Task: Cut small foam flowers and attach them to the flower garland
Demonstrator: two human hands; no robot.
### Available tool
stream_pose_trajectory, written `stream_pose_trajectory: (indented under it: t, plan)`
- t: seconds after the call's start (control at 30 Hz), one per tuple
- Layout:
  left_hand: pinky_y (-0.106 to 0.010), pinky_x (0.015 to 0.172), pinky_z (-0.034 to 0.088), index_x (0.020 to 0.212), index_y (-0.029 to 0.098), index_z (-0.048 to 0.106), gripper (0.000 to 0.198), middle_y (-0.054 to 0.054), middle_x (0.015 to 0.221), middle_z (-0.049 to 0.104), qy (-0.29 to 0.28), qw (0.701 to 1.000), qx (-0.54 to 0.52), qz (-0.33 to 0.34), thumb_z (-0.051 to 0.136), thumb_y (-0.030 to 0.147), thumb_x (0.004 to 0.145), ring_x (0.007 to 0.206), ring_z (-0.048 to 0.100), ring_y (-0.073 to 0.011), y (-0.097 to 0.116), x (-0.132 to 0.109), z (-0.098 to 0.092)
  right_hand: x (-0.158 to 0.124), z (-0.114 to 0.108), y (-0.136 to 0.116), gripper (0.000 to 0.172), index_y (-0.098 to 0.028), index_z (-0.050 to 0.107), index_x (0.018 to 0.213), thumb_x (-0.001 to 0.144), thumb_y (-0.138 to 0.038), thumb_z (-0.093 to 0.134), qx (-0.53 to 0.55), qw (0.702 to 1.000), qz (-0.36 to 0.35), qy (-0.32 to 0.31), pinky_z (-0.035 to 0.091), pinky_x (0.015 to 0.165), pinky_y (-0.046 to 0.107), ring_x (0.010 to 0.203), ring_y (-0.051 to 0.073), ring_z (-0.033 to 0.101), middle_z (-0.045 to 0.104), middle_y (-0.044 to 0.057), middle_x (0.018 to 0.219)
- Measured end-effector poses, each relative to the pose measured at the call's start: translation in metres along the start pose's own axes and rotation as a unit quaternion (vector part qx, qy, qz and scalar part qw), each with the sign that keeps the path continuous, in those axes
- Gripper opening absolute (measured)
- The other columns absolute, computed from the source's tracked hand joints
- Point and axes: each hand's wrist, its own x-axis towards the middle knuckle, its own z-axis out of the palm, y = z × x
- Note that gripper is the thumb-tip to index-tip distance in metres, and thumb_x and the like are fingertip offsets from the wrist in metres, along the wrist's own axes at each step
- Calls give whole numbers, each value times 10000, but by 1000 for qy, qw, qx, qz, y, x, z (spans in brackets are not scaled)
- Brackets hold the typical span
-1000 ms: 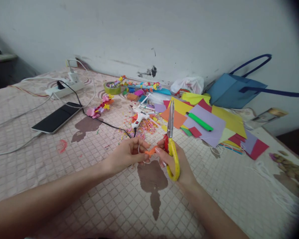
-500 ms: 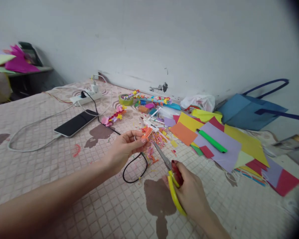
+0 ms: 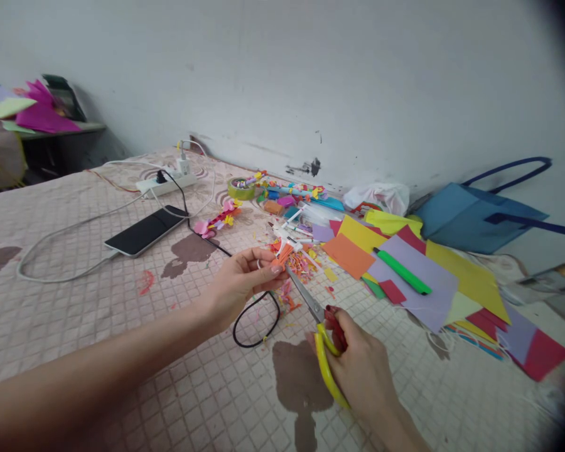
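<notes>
Between the thumb and fingers of my left hand point(image 3: 249, 276) is a small piece of orange paper point(image 3: 282, 256), with its strips fanning upward. My right hand point(image 3: 358, 351) grips a pair of scissors point(image 3: 316, 309) by the yellow handles. The blades point up and left, their tips close to the orange paper and my left fingertips; whether they touch it I cannot tell. Behind my left hand, a heap of small paper scraps point(image 3: 302, 267) lies on the quilted cover. A white glue gun point(image 3: 288, 242) appears to rest by the scraps, partly hidden.
Coloured paper sheets point(image 3: 414, 270) with a green marker point(image 3: 402, 271) on them spread to the right, before a blue bag point(image 3: 475, 216). A phone point(image 3: 145, 231) on a cable, a power strip point(image 3: 167, 185), a tape roll point(image 3: 241, 189) and a looped black cord point(image 3: 235, 333) lie leftward.
The view has shifted slightly. My left hand and the orange paper have moved a little right, nearer the scissor tips. Both hands keep their hold.
</notes>
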Motion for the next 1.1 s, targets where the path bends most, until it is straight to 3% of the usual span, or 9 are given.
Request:
stream_pose_trajectory:
  t: [1.1]
  plan:
    - [-237,709,562,816,116,600,202,-14,750,687,-10,1000,-18,9,756,130,689,664,660,-100,-2,0,0,-1,-2,0,262,-214,524,842,842,-475,511,-1,1000,-18,12,434,481,272,527,186,630,657,7,650]
